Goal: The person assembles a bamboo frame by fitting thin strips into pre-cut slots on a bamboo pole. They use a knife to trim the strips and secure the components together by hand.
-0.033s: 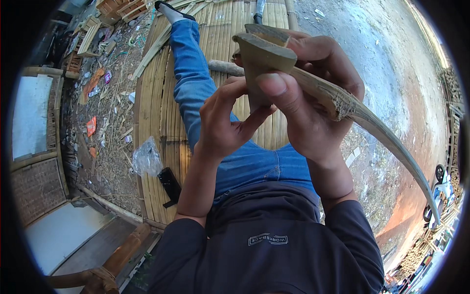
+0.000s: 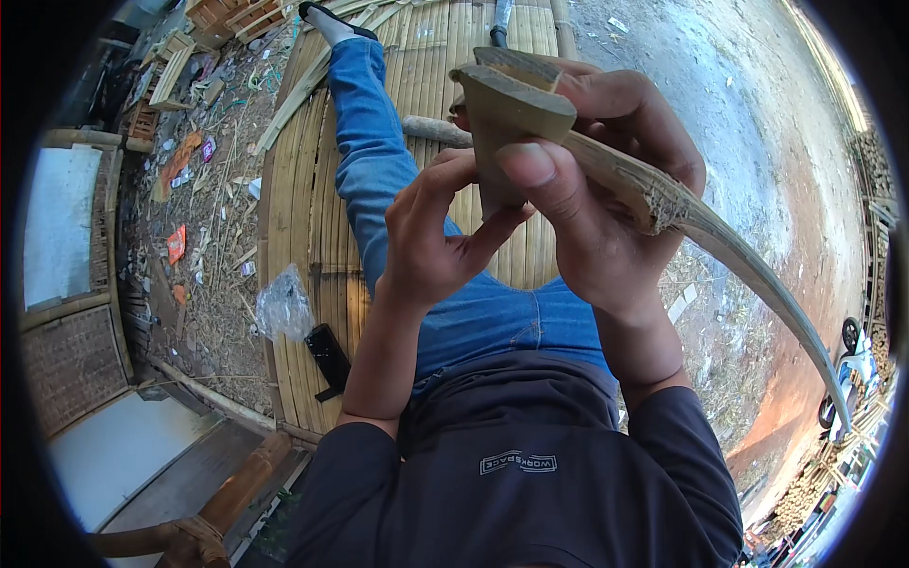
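Observation:
Both my hands are raised over my lap around a thick, curved piece of split bamboo [image 2: 516, 112], its pale cut end with a notch turned upward. My left hand [image 2: 431, 227] is closed on its lower part, thumb and fingertips pinching the edge. My right hand [image 2: 615, 199] grips the same piece, thumb on its near face and fingers behind. A long bamboo strip [image 2: 757, 270] with a rough node passes through the right hand and stretches away to the lower right. Whether strip and thick piece are joined is hidden by the fingers.
Under my outstretched leg is a bamboo-slat platform [image 2: 303, 218]. On it lie a round stick [image 2: 436, 131], a knife [image 2: 501, 24], a black phone-like device [image 2: 328, 358] and a clear plastic bag [image 2: 284, 305]. Wooden crates [image 2: 222, 17] and litter are on the ground left; a motorbike [image 2: 852, 369] stands far right.

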